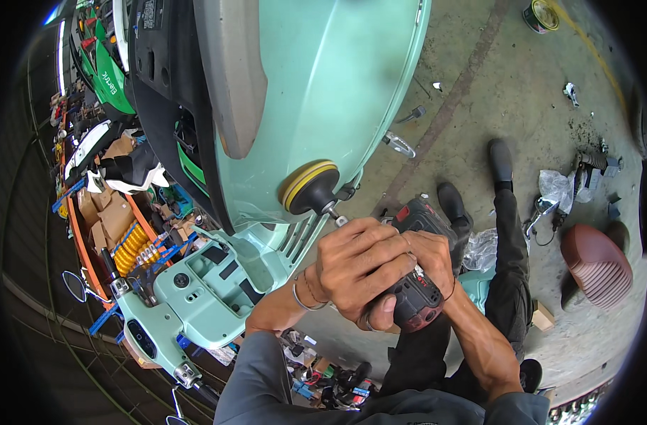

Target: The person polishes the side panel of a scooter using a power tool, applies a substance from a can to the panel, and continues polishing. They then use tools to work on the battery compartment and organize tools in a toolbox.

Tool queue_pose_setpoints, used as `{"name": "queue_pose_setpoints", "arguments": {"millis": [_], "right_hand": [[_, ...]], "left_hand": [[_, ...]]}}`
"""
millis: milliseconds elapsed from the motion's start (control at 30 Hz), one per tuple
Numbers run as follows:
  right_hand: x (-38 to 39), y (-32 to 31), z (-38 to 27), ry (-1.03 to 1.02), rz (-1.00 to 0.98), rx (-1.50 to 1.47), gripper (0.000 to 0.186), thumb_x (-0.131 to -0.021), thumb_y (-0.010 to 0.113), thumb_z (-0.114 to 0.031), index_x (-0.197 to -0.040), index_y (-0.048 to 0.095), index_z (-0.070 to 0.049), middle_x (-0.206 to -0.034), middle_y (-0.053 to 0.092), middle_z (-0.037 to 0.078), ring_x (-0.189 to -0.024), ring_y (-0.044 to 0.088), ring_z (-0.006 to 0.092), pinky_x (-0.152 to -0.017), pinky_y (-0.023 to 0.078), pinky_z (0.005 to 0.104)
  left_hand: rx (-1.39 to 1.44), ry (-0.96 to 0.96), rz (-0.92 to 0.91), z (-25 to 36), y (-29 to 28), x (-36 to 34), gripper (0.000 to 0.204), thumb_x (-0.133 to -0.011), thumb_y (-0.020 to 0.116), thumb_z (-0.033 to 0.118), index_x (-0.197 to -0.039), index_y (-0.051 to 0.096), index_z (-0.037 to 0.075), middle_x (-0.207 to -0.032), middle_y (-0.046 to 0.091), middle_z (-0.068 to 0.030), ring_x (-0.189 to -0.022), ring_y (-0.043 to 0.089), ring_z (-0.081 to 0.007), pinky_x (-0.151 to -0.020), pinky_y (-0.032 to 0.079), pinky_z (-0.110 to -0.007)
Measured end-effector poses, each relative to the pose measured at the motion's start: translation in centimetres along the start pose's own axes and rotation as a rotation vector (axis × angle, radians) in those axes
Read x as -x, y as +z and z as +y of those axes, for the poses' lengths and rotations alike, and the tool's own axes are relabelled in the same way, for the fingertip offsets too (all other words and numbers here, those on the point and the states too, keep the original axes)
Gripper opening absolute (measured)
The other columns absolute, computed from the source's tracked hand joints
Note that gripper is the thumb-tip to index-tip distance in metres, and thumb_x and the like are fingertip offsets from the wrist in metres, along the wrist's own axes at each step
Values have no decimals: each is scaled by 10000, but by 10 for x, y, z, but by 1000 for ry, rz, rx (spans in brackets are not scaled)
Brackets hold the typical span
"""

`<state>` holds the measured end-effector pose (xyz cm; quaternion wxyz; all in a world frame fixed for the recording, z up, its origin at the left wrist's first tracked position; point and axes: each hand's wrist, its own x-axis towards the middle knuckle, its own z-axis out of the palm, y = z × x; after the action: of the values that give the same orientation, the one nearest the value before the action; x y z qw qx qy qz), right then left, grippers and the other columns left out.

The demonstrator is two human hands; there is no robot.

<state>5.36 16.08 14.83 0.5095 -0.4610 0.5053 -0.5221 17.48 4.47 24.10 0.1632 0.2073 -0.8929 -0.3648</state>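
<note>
Both my hands, left (355,265) and right (430,258), are clamped together on the drill (415,297), its axis pointing at 11 o'clock to the pad (306,185) touching the green panel (323,92).

Bright, even daylight fills the view. A soft sheen lies on the mint-green scooter panel (323,92), and shadows on the concrete floor (493,92) are faint. Fisheye bending curves straight lines toward a black rim; the centre is sharp.
</note>
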Motion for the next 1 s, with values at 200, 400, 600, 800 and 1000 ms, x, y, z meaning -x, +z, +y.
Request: {"name": "queue_pose_setpoints", "arguments": {"millis": [200,400,600,800,1000], "right_hand": [[-27,-37,-16,18,-67,8,233,-658,673,-121,-853,617,-7,-711,604,130,-619,605,333,-580,471,381],[-40,-51,-40,96,-96,13,244,-666,676,-111,-880,633,-1,-755,636,148,-654,632,334,-597,491,380],[-36,-30,-65,60,-251,176,157,-722,611,-69,-869,591,-16,-726,591,132,-661,616,327,-591,470,395],[-47,-18,-122,80,-346,427,196,-707,649,-78,-869,554,-23,-696,554,145,-634,599,331,-568,447,397],[-47,12,-171,199,-412,631,383,-805,678,-97,-1156,581,20,-835,658,170,-742,685,304,-641,519,352]], "left_hand": [[12,-19,90,0,0,-41,363,-814,489,283,-887,656,-31,-846,658,-170,-698,669,-321,-631,537,-425],[42,-52,140,5,-9,-52,355,-808,493,281,-879,655,-27,-868,662,-173,-707,671,-325,-639,536,-422],[57,-97,241,24,-31,-6,365,-860,456,285,-898,680,0,-916,690,-152,-767,687,-329,-693,556,-456],[266,-28,606,26,-36,14,394,-897,432,300,-857,667,-14,-840,683,-168,-716,676,-333,-650,544,-468],[509,184,896,14,-38,35,407,-859,425,292,-845,671,-31,-817,669,-170,-697,658,-339,-621,516,-446]]}}
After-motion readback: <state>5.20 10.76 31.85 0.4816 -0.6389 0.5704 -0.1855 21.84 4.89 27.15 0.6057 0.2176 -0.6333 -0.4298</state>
